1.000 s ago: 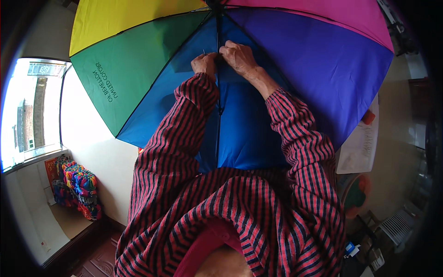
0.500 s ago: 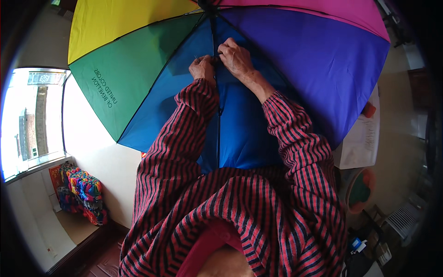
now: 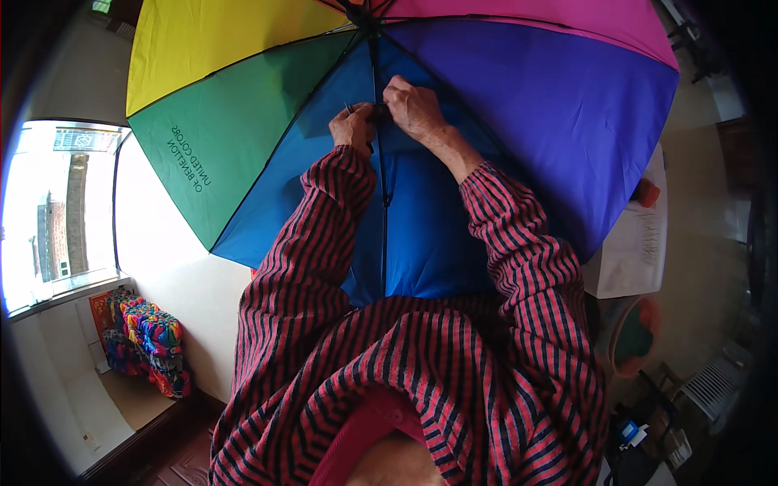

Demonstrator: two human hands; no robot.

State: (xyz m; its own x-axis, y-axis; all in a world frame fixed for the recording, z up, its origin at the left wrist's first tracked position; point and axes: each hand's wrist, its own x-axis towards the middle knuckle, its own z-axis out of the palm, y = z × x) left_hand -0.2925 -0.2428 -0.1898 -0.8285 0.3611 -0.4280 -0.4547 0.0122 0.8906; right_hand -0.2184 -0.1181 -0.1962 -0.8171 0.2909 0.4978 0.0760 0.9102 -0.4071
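Note:
An opened umbrella (image 3: 519, 105) with yellow, green, blue, purple and pink panels spreads before me, its inner side facing me. Its dark hub (image 3: 361, 16) is at the top, and a thin black rib (image 3: 385, 243) runs down the middle of the blue panel. My left hand (image 3: 352, 128) is closed on this rib below the hub, with a short thin metal piece (image 3: 348, 108) sticking up by its fingers. Right beside it, my right hand (image 3: 413, 109) is closed in a pinch near the rib. Whatever lies between its fingertips is too small to make out.
A bright window (image 3: 69, 211) is at the left, above a bundle of multicoloured material (image 3: 154, 332). To the right are a white surface with a sheet (image 3: 628, 255), a round container with green contents (image 3: 634, 336) and a slatted seat (image 3: 713, 385).
The umbrella has shifted slightly downward in view, showing more of its hub. My right hand has come down a little, closer to the left hand, which stays at the rib.

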